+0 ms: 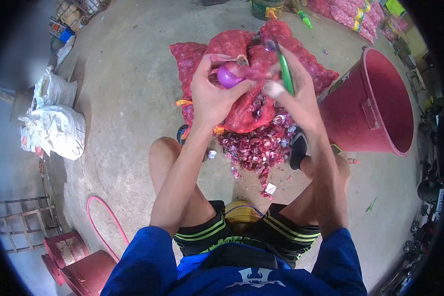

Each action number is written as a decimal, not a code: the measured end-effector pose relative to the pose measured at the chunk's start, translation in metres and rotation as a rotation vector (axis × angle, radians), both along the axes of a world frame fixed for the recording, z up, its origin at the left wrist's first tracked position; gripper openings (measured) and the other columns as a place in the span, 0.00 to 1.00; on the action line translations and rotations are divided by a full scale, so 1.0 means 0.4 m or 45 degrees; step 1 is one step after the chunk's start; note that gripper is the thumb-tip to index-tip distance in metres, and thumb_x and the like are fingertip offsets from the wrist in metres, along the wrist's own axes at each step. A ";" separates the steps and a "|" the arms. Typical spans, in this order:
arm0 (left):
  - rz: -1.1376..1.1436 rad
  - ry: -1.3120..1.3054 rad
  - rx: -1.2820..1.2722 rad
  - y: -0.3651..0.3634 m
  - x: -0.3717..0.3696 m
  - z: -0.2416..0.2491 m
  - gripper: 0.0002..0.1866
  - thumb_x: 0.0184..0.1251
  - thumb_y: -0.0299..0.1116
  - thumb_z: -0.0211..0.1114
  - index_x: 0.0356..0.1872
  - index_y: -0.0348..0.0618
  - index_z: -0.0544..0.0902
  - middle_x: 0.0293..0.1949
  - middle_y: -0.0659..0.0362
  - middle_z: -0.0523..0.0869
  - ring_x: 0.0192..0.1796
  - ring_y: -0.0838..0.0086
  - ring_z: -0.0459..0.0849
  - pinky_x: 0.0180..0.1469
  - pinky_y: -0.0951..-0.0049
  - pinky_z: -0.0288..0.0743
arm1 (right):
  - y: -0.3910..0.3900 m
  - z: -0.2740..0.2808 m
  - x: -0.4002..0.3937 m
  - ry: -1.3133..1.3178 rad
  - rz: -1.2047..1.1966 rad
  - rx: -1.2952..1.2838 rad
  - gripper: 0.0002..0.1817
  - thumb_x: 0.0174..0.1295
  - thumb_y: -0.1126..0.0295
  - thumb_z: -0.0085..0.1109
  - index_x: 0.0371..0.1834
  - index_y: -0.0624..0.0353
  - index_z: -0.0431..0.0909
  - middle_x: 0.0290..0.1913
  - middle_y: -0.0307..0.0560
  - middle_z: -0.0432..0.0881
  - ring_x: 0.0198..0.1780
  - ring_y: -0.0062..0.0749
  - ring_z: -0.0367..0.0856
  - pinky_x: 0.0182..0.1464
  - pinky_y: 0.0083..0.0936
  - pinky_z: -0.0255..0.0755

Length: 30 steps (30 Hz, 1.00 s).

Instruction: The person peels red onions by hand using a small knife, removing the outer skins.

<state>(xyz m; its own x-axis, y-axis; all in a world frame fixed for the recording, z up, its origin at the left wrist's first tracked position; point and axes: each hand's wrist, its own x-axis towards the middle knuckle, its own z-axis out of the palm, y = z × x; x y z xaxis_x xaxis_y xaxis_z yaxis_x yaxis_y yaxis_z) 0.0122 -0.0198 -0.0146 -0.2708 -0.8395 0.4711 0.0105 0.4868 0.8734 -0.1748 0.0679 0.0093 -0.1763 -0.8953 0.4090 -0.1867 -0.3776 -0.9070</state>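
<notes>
My left hand (208, 98) is closed around a shiny purple onion (228, 76), held above the red mesh sacks. Between the two hands, a strip of reddish onion skin (254, 73) stretches out from the onion. A knife with a green handle (285, 76) is gripped in my right hand (301, 93), its dark blade pointing away from me. That hand's fingers are partly blurred; a small whitish patch shows at its thumb. Below the hands, one red mesh sack (241, 116) gapes over a heap of loose onion skins (261, 153) on the floor between my feet.
A large red bin (350, 108) leans tilted to my right. More filled mesh sacks (306, 59) lie ahead, with pink ones (350, 15) farther back. White sacks (59, 128) stand left. A pink hose (103, 202) and red buckets (89, 271) are at lower left.
</notes>
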 end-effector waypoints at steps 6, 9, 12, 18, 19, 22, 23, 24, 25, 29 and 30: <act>0.010 -0.245 -0.028 0.039 -0.001 0.034 0.31 0.53 0.24 0.88 0.59 0.40 0.84 0.58 0.57 0.88 0.60 0.71 0.87 0.66 0.67 0.81 | -0.016 0.005 -0.007 0.085 -0.150 0.169 0.43 0.63 0.73 0.80 0.82 0.66 0.69 0.43 0.36 0.88 0.37 0.14 0.81 0.41 0.14 0.74; -0.391 0.265 0.383 0.030 0.000 0.036 0.28 0.63 0.28 0.84 0.63 0.41 0.83 0.60 0.55 0.88 0.62 0.68 0.88 0.68 0.65 0.81 | -0.036 -0.001 -0.043 -0.133 -0.276 0.146 0.39 0.66 0.74 0.77 0.80 0.64 0.72 0.46 0.43 0.92 0.37 0.13 0.81 0.36 0.14 0.72; -0.597 0.752 0.803 0.021 0.011 0.032 0.24 0.77 0.35 0.75 0.69 0.44 0.81 0.63 0.54 0.87 0.65 0.64 0.87 0.72 0.61 0.79 | -0.044 -0.008 -0.085 -0.503 -0.368 0.346 0.38 0.65 0.73 0.78 0.79 0.63 0.73 0.46 0.43 0.92 0.44 0.19 0.86 0.45 0.18 0.77; -0.780 1.185 1.277 -0.037 0.046 -0.009 0.22 0.85 0.48 0.65 0.70 0.48 0.80 0.69 0.54 0.85 0.68 0.63 0.85 0.63 0.62 0.81 | -0.031 -0.041 -0.105 0.047 -0.265 0.305 0.33 0.70 0.67 0.75 0.77 0.64 0.77 0.56 0.49 0.91 0.57 0.27 0.87 0.64 0.29 0.77; -0.857 1.210 1.389 -0.037 0.048 -0.007 0.22 0.85 0.49 0.66 0.68 0.48 0.81 0.68 0.55 0.85 0.67 0.64 0.85 0.60 0.62 0.81 | -0.027 -0.052 -0.106 0.370 -0.204 0.278 0.31 0.74 0.65 0.72 0.76 0.65 0.77 0.58 0.51 0.91 0.60 0.29 0.87 0.66 0.30 0.77; -0.753 1.112 1.387 -0.049 0.048 -0.046 0.22 0.83 0.48 0.68 0.67 0.49 0.82 0.68 0.56 0.85 0.67 0.64 0.84 0.64 0.63 0.79 | -0.019 -0.069 -0.075 0.218 -0.007 0.284 0.28 0.79 0.63 0.66 0.76 0.68 0.77 0.62 0.55 0.89 0.65 0.33 0.85 0.71 0.32 0.74; -0.749 1.113 1.382 -0.041 0.040 -0.034 0.22 0.83 0.48 0.68 0.67 0.49 0.82 0.68 0.56 0.85 0.67 0.64 0.84 0.64 0.63 0.79 | -0.016 -0.062 -0.054 0.271 -0.040 0.245 0.27 0.82 0.60 0.61 0.75 0.68 0.77 0.56 0.52 0.90 0.60 0.31 0.86 0.67 0.30 0.76; -0.635 1.055 1.347 -0.029 0.030 -0.023 0.22 0.83 0.46 0.69 0.69 0.48 0.81 0.67 0.57 0.86 0.66 0.65 0.84 0.63 0.64 0.80 | -0.010 -0.048 -0.046 0.270 -0.039 0.243 0.27 0.82 0.60 0.61 0.75 0.68 0.77 0.56 0.52 0.90 0.60 0.31 0.86 0.67 0.30 0.76; -0.521 0.996 1.312 -0.019 0.025 -0.010 0.24 0.82 0.45 0.70 0.71 0.48 0.80 0.66 0.58 0.86 0.65 0.66 0.85 0.63 0.66 0.80 | -0.002 -0.028 -0.046 0.228 0.056 0.310 0.25 0.84 0.60 0.58 0.73 0.68 0.78 0.49 0.48 0.90 0.54 0.29 0.87 0.60 0.29 0.78; -0.400 0.687 0.835 -0.007 0.027 0.028 0.28 0.73 0.33 0.79 0.71 0.49 0.81 0.63 0.59 0.88 0.63 0.70 0.88 0.62 0.70 0.83 | 0.014 0.020 -0.051 0.056 0.291 0.605 0.22 0.87 0.61 0.50 0.67 0.69 0.81 0.31 0.37 0.84 0.36 0.24 0.85 0.39 0.28 0.77; -0.346 0.529 0.628 -0.005 0.028 0.038 0.32 0.68 0.29 0.81 0.72 0.46 0.81 0.65 0.58 0.88 0.65 0.70 0.87 0.65 0.68 0.82 | 0.022 0.032 -0.047 0.054 0.294 0.608 0.22 0.87 0.61 0.50 0.67 0.69 0.81 0.31 0.37 0.84 0.36 0.24 0.85 0.39 0.28 0.77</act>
